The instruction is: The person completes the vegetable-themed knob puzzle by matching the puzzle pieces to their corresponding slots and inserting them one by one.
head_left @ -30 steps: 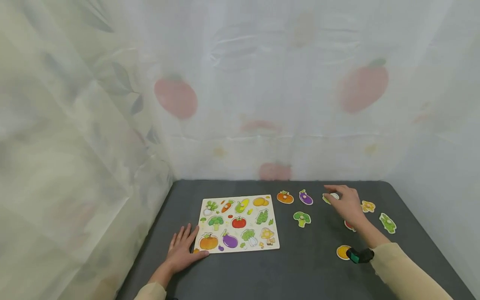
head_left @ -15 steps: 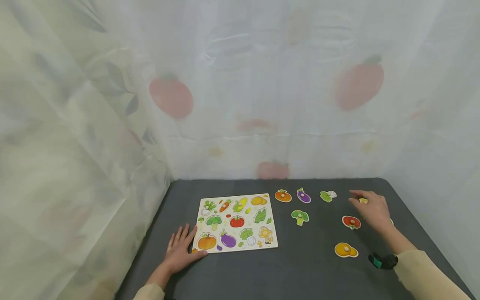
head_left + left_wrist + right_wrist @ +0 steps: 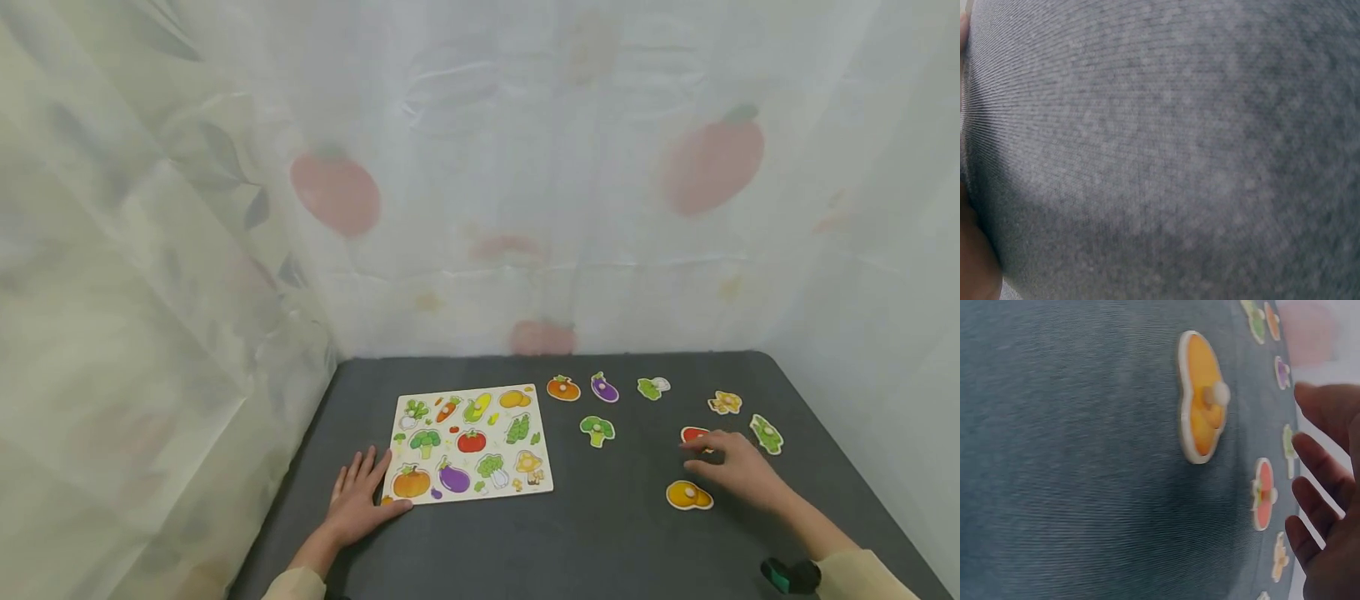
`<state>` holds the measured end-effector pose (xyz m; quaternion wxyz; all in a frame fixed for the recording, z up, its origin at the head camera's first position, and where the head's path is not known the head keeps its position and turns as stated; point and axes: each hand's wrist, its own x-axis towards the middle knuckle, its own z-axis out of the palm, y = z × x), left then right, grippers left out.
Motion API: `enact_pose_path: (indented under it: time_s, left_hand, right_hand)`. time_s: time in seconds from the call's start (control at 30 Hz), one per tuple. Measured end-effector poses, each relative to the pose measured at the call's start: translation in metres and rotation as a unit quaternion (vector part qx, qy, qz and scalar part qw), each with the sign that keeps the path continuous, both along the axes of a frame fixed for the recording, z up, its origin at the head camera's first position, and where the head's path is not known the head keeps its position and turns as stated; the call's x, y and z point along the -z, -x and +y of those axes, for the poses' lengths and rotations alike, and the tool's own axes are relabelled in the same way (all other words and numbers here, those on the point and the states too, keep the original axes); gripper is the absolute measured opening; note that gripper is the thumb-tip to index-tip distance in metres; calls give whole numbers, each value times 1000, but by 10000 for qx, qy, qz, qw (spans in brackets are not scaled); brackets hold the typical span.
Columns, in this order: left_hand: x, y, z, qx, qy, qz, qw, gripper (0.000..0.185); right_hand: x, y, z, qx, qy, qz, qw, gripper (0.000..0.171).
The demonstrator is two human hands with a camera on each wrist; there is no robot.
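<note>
A wooden puzzle board printed with vegetables lies on the dark grey table. My left hand rests flat and open on the table, its fingers touching the board's near left corner. My right hand hovers open with fingers spread, holding nothing. It sits between a red tomato piece and a yellow knobbed piece. The left wrist view shows only grey cloth and a sliver of hand.
Loose pieces lie right of the board: pumpkin, eggplant, green-white radish, broccoli, yellow mushroom, green pea pod. Printed sheer curtains enclose the table at the back and sides.
My right hand left the radish piece at the back, swung right, then drew back toward me to the red and yellow pieces. The left hand stayed put.
</note>
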<state>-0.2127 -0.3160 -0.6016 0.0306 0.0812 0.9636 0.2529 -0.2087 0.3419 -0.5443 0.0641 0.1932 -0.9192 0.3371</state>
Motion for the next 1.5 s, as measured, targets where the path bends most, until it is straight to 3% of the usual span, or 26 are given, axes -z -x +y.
enact_pose_path:
  time_s: [0.23, 0.37, 0.47, 0.7, 0.97, 1.1, 1.27, 1.5]
  left_hand:
    - [-4, -1, 3, -3, -80, 10, 10000, 107]
    - [-6, -3, 4, -26, -31, -76, 10000, 107]
    - [-7, -3, 4, -55, 28, -143, 9999, 108]
    - [-12, -3, 7, -62, -47, -111, 9999, 108]
    - [-12, 0, 6, -140, 157, -362, 9991, 111]
    - [-13, -2, 7, -80, -28, -190, 9998, 109]
    - [-5, -1, 3, -44, 61, -65, 10000, 110]
    - [-7, -3, 4, 11, -190, 71, 9998, 107]
  right_hand:
    - [14, -10, 3, -801, 358, -173, 9960, 16]
    - [21, -18, 3, -485, 92, -118, 9987, 14]
    - [23, -23, 3, -124, -150, -300, 9994, 12]
    - [24, -28, 1, 415, -138, -790, 9959, 11]
    - [26, -27, 2, 465, 6, -952, 9944, 11]
    - [28, -27, 2, 501, -23, -903, 9946, 11]
    - [30, -29, 2, 551, -47, -910, 9943, 11]
    - [32, -29, 2, 578, -25, -865, 9946, 11]
